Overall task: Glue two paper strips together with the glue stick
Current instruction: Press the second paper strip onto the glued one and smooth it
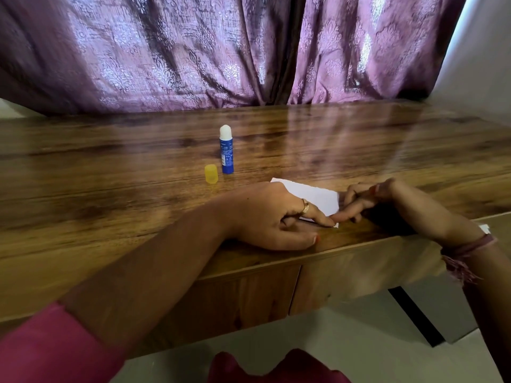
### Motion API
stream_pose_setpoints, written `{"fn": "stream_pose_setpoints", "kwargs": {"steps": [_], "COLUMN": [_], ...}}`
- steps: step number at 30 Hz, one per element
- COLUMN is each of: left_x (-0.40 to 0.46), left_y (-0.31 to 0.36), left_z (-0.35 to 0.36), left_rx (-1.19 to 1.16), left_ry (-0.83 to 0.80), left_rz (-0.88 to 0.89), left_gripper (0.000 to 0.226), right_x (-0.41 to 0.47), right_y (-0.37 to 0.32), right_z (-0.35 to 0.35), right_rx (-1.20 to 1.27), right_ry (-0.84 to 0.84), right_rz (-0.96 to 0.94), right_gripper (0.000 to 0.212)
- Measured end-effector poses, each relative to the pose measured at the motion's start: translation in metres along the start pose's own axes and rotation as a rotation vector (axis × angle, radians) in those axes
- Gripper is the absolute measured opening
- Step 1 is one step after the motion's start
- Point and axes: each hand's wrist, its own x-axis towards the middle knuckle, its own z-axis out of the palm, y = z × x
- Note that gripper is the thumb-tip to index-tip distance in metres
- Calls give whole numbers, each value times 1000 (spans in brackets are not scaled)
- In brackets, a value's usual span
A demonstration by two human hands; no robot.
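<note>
Pressing down near the front edge of the wooden table (110, 167), your left hand (272, 218) lies palm-down on the white paper (312, 197), its forefinger stretched flat along the paper's near edge, the thumb resting on the wood in front, a ring on one finger; the other fingers are partly curled and you cannot tell whether they touch the sheet. Your right hand (367, 200) comes in from the right, blurred, with one finger extended so its tip meets the left forefinger at the paper's near right corner; the rest of its fingers are loosely bent and nothing is pinched between them. The paper reads as a single white patch, so the two strips cannot be told apart. Beyond it, toward the purple curtain (193, 51), the glue stick (226, 150) stands upright and uncapped, white glue showing at the top. Its yellow cap (211, 174) stands just beside it on the left, apart from the paper
</note>
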Motion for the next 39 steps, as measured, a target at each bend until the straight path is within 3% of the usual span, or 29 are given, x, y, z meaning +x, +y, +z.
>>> {"fn": "stream_pose_setpoints", "kwargs": {"steps": [6, 14, 28, 35, 39], "left_x": [0, 2, 1, -7, -11], "left_y": [3, 6, 5, -5, -8], "left_z": [1, 3, 1, -12, -19], "left_rx": [38, 64, 18, -23, -45], "left_ry": [-4, -8, -29, -35, -5], "left_rz": [8, -53, -54, -80, -67], "left_gripper": [41, 40, 44, 41, 36], "right_x": [2, -1, 3, -9, -17], "right_y": [-4, -14, -8, -28, -36], "right_z": [2, -8, -22, 2, 12], "right_rx": [-39, -239, -698, -698, -794], "right_ry": [39, -75, 104, 138, 192], "right_rz": [-31, -52, -72, -52, -18], "right_gripper": [46, 63, 37, 32, 51]}}
